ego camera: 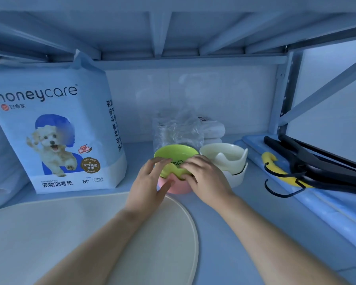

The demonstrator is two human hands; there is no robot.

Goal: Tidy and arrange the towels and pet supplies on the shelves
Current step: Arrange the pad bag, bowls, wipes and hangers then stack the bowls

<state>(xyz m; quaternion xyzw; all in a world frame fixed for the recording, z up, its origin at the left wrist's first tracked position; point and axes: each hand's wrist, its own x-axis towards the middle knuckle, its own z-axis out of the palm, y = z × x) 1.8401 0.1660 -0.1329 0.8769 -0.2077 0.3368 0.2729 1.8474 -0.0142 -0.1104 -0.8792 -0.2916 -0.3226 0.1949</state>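
I'm looking into a blue metal shelf (245,212) with another deck close overhead. A big round cream mat (70,233) lies flat across the front left of the board. Behind it a tall "honeycare" bag of pet training pads (56,124) stands upright with its puppy picture facing out, and a plain white pack (0,161) sits just beside it at the far left.

Along the right edge a pale blue tray (327,208) carries a bundle of black hangers (317,161) and one yellow hanger (273,165).

In the middle are two stacks of bowls, close together. A cream bowl (222,153) sits nested in a white bowl (236,177). To its left a green bowl (175,153), with a dark line drawing inside, sits tilted in a pink bowl (177,187).

The right hand (203,177) grips the green bowl's near rim, fingers curled over the edge. The left hand (152,177) rests spread fingers on that rim, thumb against the pink bowl.

Behind them a crumpled clear plastic bag (177,130) holds something pale that I can't make out, next to folded white bundles (214,128).
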